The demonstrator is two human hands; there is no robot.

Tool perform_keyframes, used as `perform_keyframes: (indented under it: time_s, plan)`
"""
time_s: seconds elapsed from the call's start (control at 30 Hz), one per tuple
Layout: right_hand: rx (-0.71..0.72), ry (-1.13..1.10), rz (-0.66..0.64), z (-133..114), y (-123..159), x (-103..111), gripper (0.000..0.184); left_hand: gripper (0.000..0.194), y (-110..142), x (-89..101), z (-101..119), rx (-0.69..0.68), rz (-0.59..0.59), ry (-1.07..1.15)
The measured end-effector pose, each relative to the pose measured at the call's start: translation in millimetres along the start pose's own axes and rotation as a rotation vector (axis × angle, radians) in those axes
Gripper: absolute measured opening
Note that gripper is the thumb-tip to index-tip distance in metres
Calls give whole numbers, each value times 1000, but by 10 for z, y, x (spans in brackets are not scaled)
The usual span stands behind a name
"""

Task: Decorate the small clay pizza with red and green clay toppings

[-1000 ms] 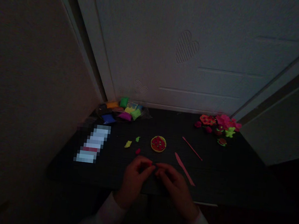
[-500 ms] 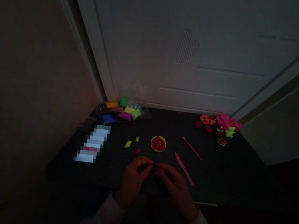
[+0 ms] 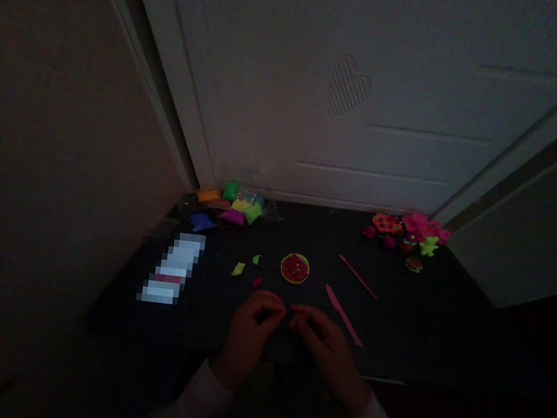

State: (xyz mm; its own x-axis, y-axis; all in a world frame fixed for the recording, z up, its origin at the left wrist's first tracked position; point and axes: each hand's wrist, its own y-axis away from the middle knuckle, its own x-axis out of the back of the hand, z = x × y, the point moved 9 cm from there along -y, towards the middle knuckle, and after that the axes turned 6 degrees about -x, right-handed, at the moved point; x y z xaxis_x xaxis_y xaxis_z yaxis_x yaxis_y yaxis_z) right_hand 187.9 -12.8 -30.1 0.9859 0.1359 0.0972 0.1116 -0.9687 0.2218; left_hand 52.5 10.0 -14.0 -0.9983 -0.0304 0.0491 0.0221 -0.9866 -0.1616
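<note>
My left hand (image 3: 253, 327) is held over the front of the dark table, thumb and forefinger pinched together; whatever lies between them is too small and dark to make out. Close by on the right, my right hand (image 3: 324, 342) has its fingers curled in, and any small piece in them is hidden. Just beyond both hands sits a round yellow-rimmed clay pizza (image 3: 294, 269) with red topping and green bits. Left of it lie a red clay lump (image 3: 256, 282), a yellow clay scrap (image 3: 238, 269) and a small green clay scrap (image 3: 256, 259).
A pink plastic knife (image 3: 344, 316) and a thin pink modelling stick (image 3: 358, 276) lie to the right. Several coloured clay packets (image 3: 232, 216) are at the back left, near a blurred bright screen-like panel (image 3: 172, 269). Clay figures (image 3: 419, 232) cluster at the back right against the white door (image 3: 290, 103).
Both hands stay almost in place, with only a slight shift of the left fingertips. The things on the table have not moved.
</note>
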Motion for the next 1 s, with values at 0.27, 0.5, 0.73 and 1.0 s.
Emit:
perform_keyframes:
  time_s: [0.27, 0.5, 0.73, 1.0]
  plan:
    - [-10, 8, 8, -44, -1, -1, 28, 13, 11, -8, -64, 109, 4, 8]
    - [-10, 13, 9, -50, 6, 5, 29, 26, 39, 7, -56, 140, -10, -24]
    - [-5, 8, 10, -46, 6, 0, 27, 20, 23, -19, -37, 143, -23, -31]
    - [3, 21, 5, -23, -2, 7, 28, 15, 23, -32, -100, 137, -14, -14]
